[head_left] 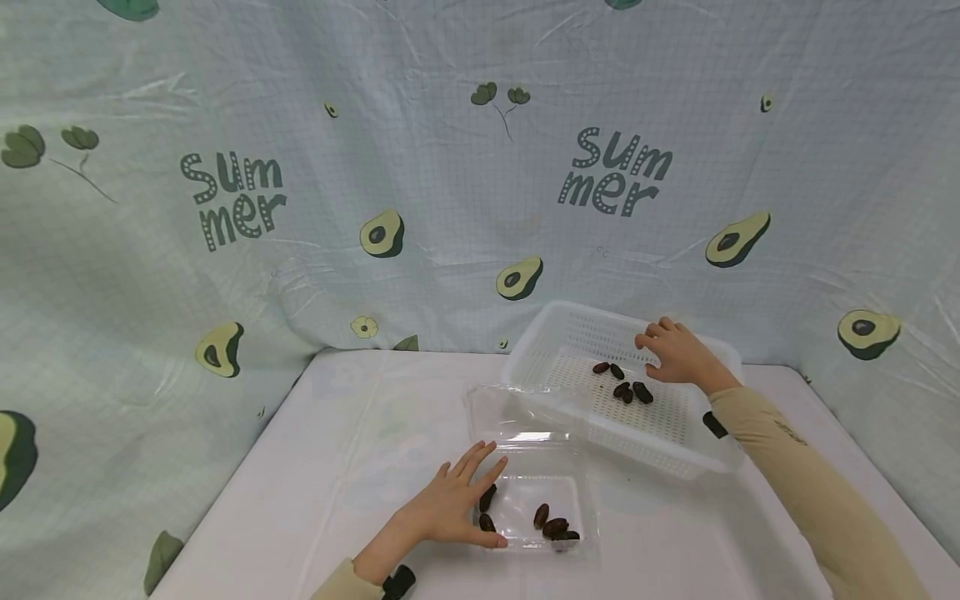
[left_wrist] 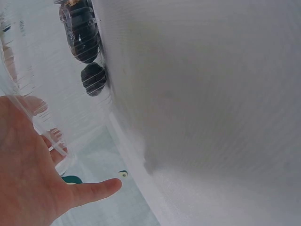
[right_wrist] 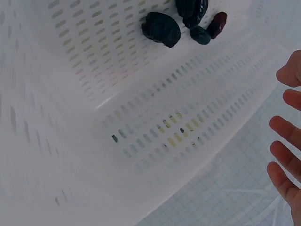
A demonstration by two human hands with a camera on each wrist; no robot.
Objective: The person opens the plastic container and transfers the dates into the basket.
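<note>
A white perforated plastic basket (head_left: 555, 321) stands at the back right, with several dark brown dates (head_left: 642, 392) on its floor. Above its right part hovers my right hand (head_left: 678, 357), fingers loosely bent and holding nothing. Nearer the front lies a clear plastic box (head_left: 525, 487) with its lid (head_left: 495, 408) folded back. Several more dates (head_left: 555, 527) are inside it, two of them along its left side. My left hand (head_left: 450, 504) rests at that left side with fingers spread and thumb stretched out. Through the box's wall, dates (left_wrist: 85, 37) show in the left wrist view.
A white cloth covers the table (head_left: 360, 467). Behind it hangs a pale curtain (head_left: 442, 175) printed with avocados and lettering. The box's lid reaches the basket's front left side. Dark straps (head_left: 714, 425) sit on both wrists.
</note>
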